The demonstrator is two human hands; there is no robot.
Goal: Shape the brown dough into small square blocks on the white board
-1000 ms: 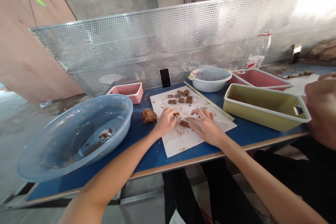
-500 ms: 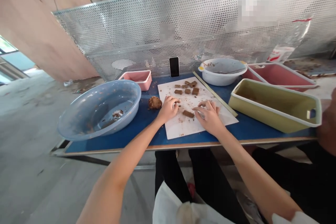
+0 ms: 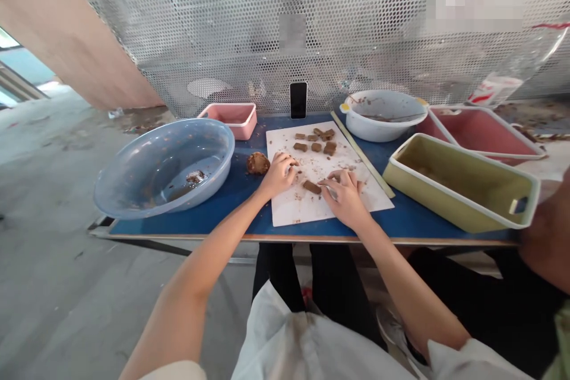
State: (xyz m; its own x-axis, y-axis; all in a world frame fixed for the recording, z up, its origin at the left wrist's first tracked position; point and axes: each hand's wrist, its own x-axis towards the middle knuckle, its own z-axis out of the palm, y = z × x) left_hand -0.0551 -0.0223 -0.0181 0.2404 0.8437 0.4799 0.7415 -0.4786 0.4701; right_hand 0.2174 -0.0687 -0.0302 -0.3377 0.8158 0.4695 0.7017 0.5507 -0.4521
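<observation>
On the white board (image 3: 289,211) lies a small brown block that looks like clay (image 3: 312,187). My right hand (image 3: 345,196) reaches it from the right, thumb and forefinger closed at its near end, the other fingers curled. My left hand (image 3: 278,174) rests at the board's left side with bent, closed fingers; whether something small is in them is hidden. Just left of that hand sits a rough brown lump (image 3: 257,163) on the blue tabletop. Several similar short blocks (image 3: 316,147) are grouped toward the back of the board, with crumbs scattered around.
A large blue basin (image 3: 209,187) stands left, a small pink bin (image 3: 243,127) behind it. A phone (image 3: 298,100) leans upright at the back. Right are a pale strip (image 3: 363,154), white basin (image 3: 378,130), green bin (image 3: 445,196), pink bin (image 3: 499,148) and another person's arm (image 3: 547,237).
The view has tilted down and shifted slightly. My right thumb and forefinger have moved left onto the end of the near block. My left hand stays at the board's left side.
</observation>
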